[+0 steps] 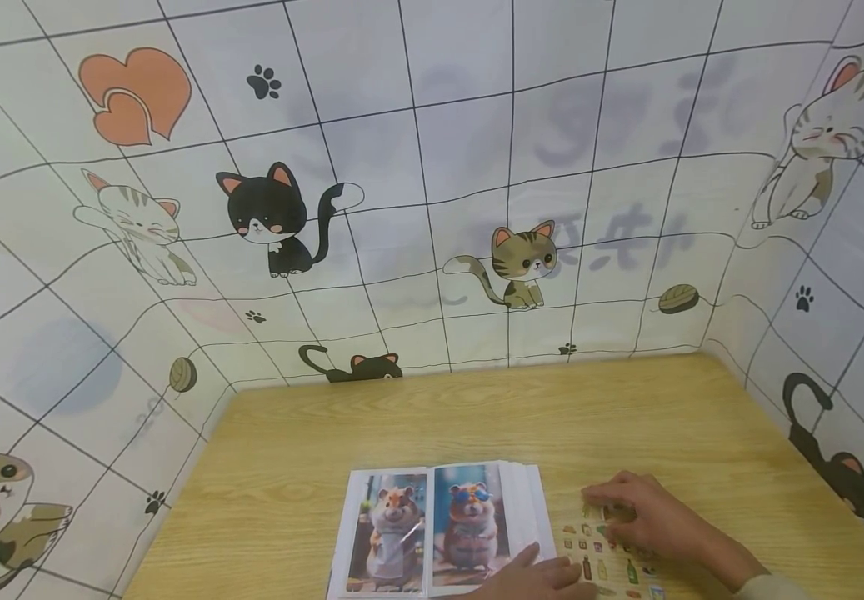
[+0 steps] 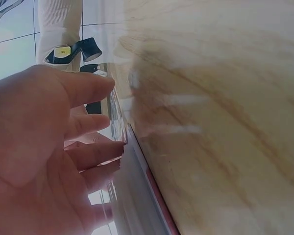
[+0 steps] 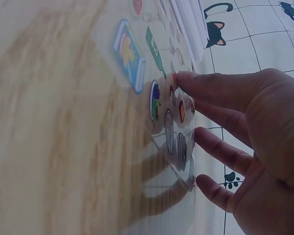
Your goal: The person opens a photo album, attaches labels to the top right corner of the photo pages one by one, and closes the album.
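Note:
A photo album [image 1: 390,533] lies spread on the wooden table, with a hamster picture on each facing page; the right one wears sunglasses. Beside it on the right is a clear sheet of small stickers [image 1: 601,547], with bottles and food-like shapes. My right hand [image 1: 652,518] is over the sheet's upper right part, its thumb tip at the stickers and the fingers spread, seen also in the right wrist view [image 3: 255,122]. My left hand [image 1: 535,578] rests at the album's lower right corner, fingers reaching toward the sheet. In the left wrist view its fingers [image 2: 95,154] are extended by the album's edge.
The wooden table [image 1: 282,467] runs back to a wall cloth [image 1: 372,167] printed with cats, paws and grid lines, which also encloses both sides. Loose page edges [image 1: 529,508] stack at the album's right side.

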The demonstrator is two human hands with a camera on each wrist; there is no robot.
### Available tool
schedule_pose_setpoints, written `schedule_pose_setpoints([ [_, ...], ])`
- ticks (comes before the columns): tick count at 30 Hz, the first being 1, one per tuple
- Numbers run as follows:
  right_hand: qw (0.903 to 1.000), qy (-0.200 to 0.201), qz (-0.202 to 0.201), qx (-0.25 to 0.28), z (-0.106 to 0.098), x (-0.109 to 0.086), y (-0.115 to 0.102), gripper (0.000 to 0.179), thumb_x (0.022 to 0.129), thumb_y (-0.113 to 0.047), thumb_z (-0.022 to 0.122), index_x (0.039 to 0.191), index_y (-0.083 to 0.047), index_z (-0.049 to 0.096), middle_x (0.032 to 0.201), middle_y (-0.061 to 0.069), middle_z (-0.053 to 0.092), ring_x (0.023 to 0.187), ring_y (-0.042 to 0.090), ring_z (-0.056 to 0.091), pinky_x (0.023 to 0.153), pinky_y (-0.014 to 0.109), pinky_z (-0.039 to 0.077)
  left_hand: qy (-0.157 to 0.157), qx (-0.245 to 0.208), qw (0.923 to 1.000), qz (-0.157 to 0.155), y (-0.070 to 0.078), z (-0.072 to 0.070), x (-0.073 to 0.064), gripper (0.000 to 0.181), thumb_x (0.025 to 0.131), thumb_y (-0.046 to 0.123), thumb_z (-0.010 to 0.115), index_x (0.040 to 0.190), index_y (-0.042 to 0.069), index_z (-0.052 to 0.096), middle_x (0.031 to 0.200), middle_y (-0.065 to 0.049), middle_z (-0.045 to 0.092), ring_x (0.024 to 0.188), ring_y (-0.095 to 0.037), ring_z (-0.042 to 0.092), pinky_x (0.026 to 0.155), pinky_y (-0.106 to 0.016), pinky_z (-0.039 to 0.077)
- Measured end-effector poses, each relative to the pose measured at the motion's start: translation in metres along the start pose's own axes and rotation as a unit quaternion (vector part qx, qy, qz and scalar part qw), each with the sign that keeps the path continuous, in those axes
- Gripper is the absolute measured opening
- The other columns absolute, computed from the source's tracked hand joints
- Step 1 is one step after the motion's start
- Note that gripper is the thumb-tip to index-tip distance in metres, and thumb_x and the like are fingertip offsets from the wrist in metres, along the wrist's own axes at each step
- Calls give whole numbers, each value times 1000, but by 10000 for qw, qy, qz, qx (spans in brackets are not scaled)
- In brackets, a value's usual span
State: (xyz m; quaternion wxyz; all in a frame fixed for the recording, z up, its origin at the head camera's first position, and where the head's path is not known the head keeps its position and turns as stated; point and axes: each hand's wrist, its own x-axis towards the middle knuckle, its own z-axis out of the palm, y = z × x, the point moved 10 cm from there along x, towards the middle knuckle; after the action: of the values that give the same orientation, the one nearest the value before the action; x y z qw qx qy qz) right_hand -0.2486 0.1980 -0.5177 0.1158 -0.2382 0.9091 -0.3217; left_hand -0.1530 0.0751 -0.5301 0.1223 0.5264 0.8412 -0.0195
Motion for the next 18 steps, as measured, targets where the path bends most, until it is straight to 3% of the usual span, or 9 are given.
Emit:
schedule_pose_setpoints([
  [7, 10000, 61, 25, 1, 0, 0, 1, 49, 82, -31, 78, 129, -22, 66, 111, -12, 61, 100, 8, 50, 79, 24, 45, 55, -41, 10000, 14, 1, 1, 1, 56, 101, 52, 46, 152, 29, 36, 154, 11, 40, 140, -4, 37, 108, -36, 41],
  [18, 9984, 176, -534, 62, -2, -1, -10, 52, 84, -26, 78, 132, -16, 62, 112, -10, 69, 99, 7, 56, 81, 27, 48, 33, -134, 9999, 0, -1, 3, 2, 56, 101, 50, 47, 152, 29, 37, 153, 11, 41, 140, -4, 37, 108, -36, 41],
])
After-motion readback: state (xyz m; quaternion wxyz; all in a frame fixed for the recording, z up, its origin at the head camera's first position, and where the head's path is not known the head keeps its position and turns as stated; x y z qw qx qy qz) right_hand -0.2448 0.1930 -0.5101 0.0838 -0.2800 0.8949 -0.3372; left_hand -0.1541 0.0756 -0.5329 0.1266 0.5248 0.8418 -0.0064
